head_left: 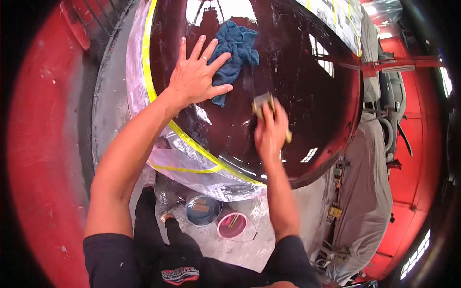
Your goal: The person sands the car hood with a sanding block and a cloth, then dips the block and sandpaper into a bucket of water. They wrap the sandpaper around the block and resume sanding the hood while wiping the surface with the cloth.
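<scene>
A glossy dark car panel [317, 125] curves away in front of me, with light reflections and wet-looking streaks on it. My left hand [194, 77] lies on the panel's left side, fingers spread wide. Beside those fingers is a crumpled blue cloth [237, 45], which the index finger and thumb overlap in this view. My right hand [270, 137] grips a yellowish sanding block [261, 100] with a grey end, against the panel right of the cloth. Part of the block is hidden under the fingers, and the hand is slightly blurred.
Yellow tape [189, 140] and plastic masking [192, 161] line the panel's left and near edges. Taped newspaper [331, 12] covers the far right. On the floor near my feet stand a grey-blue bucket [194, 218] and a pink bucket [225, 231]. Another covered vehicle [362, 192] is at right.
</scene>
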`<control>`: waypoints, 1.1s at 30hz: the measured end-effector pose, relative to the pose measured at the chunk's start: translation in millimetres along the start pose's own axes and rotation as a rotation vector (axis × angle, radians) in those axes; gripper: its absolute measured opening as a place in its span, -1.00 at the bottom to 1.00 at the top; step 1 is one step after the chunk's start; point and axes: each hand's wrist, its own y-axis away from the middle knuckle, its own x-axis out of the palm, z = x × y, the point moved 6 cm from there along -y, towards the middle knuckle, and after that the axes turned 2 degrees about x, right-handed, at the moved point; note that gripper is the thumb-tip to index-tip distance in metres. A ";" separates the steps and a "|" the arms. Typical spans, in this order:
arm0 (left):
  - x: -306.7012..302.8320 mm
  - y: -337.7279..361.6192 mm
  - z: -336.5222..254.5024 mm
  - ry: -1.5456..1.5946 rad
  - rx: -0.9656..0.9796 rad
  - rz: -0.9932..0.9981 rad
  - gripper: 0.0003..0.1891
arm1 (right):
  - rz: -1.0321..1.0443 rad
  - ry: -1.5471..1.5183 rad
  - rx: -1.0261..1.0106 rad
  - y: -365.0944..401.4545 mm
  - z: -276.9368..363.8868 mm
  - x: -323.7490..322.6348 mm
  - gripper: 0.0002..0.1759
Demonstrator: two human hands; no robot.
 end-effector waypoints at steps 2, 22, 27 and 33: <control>2.8 -7.2 6.9 0.006 -0.036 0.013 -0.25 | -0.036 0.015 0.064 109.0 -13.8 -13.5 -0.47; -5.3 -55.8 89.4 0.104 -0.217 0.029 -0.17 | 0.046 -0.015 0.031 64.0 44.1 18.5 -0.44; -0.9 -55.6 88.2 0.073 -0.255 0.006 -0.15 | -0.024 -0.057 0.029 -22.6 58.0 34.2 -0.46; -5.7 -60.6 90.9 0.066 -0.304 0.036 -0.14 | 0.029 -0.056 0.070 151.7 11.6 1.9 -0.33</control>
